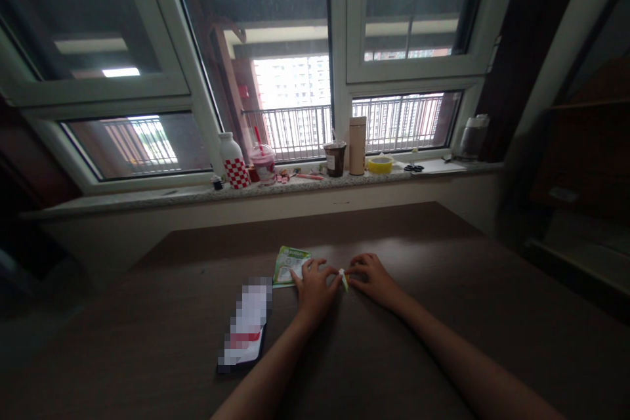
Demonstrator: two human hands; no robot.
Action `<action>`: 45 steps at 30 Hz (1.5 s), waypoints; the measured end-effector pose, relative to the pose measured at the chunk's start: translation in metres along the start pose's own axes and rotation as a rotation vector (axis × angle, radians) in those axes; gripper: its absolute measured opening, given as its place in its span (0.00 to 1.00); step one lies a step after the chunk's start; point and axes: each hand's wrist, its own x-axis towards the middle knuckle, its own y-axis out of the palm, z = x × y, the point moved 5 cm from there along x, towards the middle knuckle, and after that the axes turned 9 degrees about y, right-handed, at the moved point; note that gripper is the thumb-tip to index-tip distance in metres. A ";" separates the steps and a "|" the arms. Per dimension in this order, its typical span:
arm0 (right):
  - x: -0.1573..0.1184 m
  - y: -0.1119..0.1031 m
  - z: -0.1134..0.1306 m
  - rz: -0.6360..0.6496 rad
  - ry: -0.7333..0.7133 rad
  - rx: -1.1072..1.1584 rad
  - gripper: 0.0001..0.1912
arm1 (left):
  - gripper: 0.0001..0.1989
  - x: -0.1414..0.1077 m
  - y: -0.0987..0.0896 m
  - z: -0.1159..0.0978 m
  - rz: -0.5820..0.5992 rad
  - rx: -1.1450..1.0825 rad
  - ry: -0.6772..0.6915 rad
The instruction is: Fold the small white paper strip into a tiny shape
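Near the middle of the table [423,243], one small piece [344,281], white at top, yellow-green below, between the fingertips of left hand [315,287] and right hand [373,277].

Left: thumb and finger pinching the piece at its left side; outer fingers spread, little finger over the edge of a green packet [283,270]. Contact with packet: cannot tell. Right: fingertips pinching the opposite side, remaining fingers loosely curled. Piece too small to identify; cannot tell whether it rests on the table or is held just above it.

Phone [246,325] near the left forearm, well apart from the piece. Scissors [413,168] and tape [380,165] on the sill [300,182], beyond the table.

Handling notes (judgement): piece looks light and soft, so probably easily crushed or torn. Light, even pressure from both sides; small finger motions rather than whole-arm pulls. Fingertips low to the table would limit any drop. Main risk: left little finger dragging the packet; lifting that finger slightly should avoid it.
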 end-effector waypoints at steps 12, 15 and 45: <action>-0.001 0.000 0.001 -0.018 -0.021 -0.016 0.10 | 0.08 -0.003 -0.001 0.001 -0.012 0.032 -0.005; -0.002 0.000 0.002 -0.008 -0.028 -0.025 0.12 | 0.07 -0.003 0.002 0.003 -0.010 0.030 0.003; 0.002 -0.002 -0.003 -0.019 -0.065 0.103 0.07 | 0.08 -0.005 0.002 0.003 -0.035 0.078 0.009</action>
